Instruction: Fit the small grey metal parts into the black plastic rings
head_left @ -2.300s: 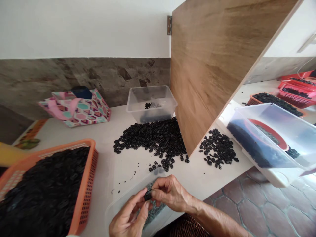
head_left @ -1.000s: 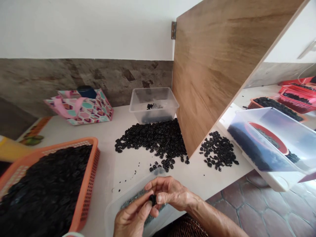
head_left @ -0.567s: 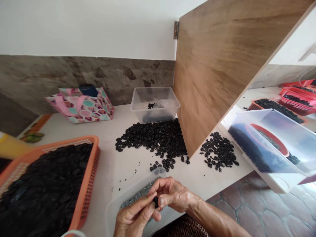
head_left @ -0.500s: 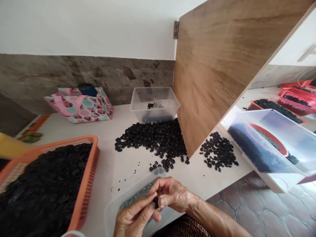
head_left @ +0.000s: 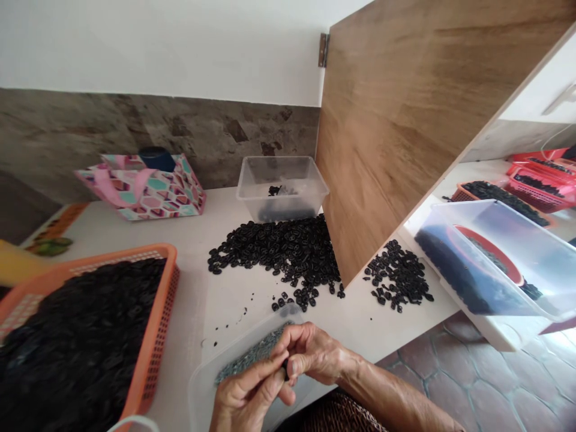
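Observation:
My left hand [head_left: 245,399] and my right hand [head_left: 312,354] meet at the bottom of the view, both pinched on one small black piece [head_left: 285,372] that is mostly hidden between the fingertips. They hover over a clear shallow tray [head_left: 211,378] that holds small grey bits [head_left: 252,355]. A pile of black loop-shaped pieces [head_left: 281,252] lies on the white tabletop [head_left: 216,300] just beyond. An orange basket [head_left: 155,312] heaped with black pieces stands at the left.
A clear tub [head_left: 281,187] stands at the back by the wall, a patterned pink bag [head_left: 144,189] to its left. A wooden panel [head_left: 405,120] rises at the right, with a second black pile [head_left: 398,281] beside it. Clear bin [head_left: 495,258] and red baskets [head_left: 540,174] sit far right.
The hands have stayed together on the black piece, the fingers shifting slightly around it. The view has drifted a little; the piles and containers have not moved.

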Tool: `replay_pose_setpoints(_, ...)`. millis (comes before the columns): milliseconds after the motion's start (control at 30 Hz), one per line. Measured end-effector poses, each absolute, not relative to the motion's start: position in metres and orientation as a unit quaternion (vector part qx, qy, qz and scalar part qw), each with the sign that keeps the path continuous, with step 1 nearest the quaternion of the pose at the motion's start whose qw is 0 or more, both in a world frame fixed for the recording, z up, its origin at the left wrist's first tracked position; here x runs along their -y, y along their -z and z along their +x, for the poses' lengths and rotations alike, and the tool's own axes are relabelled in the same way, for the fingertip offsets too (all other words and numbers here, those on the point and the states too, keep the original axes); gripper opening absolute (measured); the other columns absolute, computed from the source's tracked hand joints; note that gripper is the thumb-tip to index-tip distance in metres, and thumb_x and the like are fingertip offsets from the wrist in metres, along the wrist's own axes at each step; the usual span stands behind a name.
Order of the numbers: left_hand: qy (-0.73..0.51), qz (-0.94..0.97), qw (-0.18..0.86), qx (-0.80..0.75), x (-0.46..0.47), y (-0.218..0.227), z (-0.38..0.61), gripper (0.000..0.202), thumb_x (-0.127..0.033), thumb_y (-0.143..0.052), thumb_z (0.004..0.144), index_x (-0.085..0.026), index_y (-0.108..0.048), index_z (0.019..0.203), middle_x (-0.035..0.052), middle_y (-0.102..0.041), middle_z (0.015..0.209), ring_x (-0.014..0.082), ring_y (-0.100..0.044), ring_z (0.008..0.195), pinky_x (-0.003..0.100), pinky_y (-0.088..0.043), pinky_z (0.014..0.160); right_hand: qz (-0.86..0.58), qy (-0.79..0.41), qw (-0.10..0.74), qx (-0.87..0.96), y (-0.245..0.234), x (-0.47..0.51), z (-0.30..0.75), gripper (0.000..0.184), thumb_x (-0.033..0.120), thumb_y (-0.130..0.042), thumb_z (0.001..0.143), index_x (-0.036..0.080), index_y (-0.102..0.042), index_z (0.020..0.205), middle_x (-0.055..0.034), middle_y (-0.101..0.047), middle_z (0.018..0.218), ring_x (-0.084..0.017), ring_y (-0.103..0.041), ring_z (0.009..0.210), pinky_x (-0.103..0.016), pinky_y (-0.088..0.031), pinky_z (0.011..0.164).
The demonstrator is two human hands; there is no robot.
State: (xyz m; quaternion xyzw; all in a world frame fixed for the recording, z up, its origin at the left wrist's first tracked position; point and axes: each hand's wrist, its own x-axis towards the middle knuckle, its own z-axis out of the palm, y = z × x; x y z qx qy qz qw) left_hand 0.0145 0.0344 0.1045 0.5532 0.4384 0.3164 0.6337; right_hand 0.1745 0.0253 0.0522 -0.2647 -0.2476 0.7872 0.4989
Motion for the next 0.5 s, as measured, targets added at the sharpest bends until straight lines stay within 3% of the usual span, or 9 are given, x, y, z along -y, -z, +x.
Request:
replay_pose_setpoints(167, -0.33, 0.548, 0.627, -0.445, -0.0354, -0.101, 0.0184, 0.02, -0.039, -0.074, 0.075, -0.028, -0.083, 0.089, -0.0014, -0.071, 0.053, 0.0184, -0.071, 0.06, 0.026, -0.06, 0.073, -0.254, -0.793, 0.495, 0.248, -0.0481, -0.0259, 0.1753, 0.053, 0.04, -0.095, 0.049, 0.011, -0.066, 0.083, 0.0018, -0.069, 0.06, -0.007, -0.06, 0.043, -0.018, -0.046, 0.046)
replay_pose_setpoints(300, -0.373, 0.506, 0.614, -0.477, -0.0353, -0.0959, 0.0171, 0.021, -0.038, -0.078, 0.07, -0.027, -0.083, 0.087, 0.0012, -0.078, 0.065, 0.0207, -0.075, 0.069, 0.027, -0.061, 0.075, -0.233, -0.796, 0.501, 0.248, -0.0514, -0.0263, 0.175, 0.056, 0.046, -0.093, 0.053, 0.01, -0.068, 0.088, 0.0002, -0.069, 0.062, -0.011, -0.063, 0.049, -0.022, -0.05, 0.052)
replay_pose_setpoints(400, -0.39, 0.512, 0.591, -0.486, -0.035, -0.0967, 0.0113, 0.019, -0.037, -0.078, 0.071, -0.029, -0.083, 0.088, 0.0005, -0.079, 0.067, 0.0194, -0.074, 0.064, 0.026, -0.062, 0.072, -0.226, -0.791, 0.519, 0.232, -0.0527, -0.0258, 0.1731, 0.06, 0.054, -0.089, 0.055, 0.009, -0.069, 0.09, -0.0012, -0.069, 0.066, -0.011, -0.064, 0.054, -0.024, -0.051, 0.059)
replay_pose_setpoints(500, -0.394, 0.534, 0.562, -0.493, -0.0339, -0.1014, 0.009, 0.018, -0.036, -0.079, 0.07, -0.03, -0.083, 0.086, 0.0002, -0.081, 0.075, 0.0195, -0.074, 0.061, 0.026, -0.062, 0.066, -0.231, -0.786, 0.524, 0.233, -0.0521, -0.024, 0.1691, 0.056, 0.051, -0.089, 0.059, 0.011, -0.069, 0.092, -0.0008, -0.068, 0.067, -0.011, -0.064, 0.058, -0.025, -0.051, 0.063)
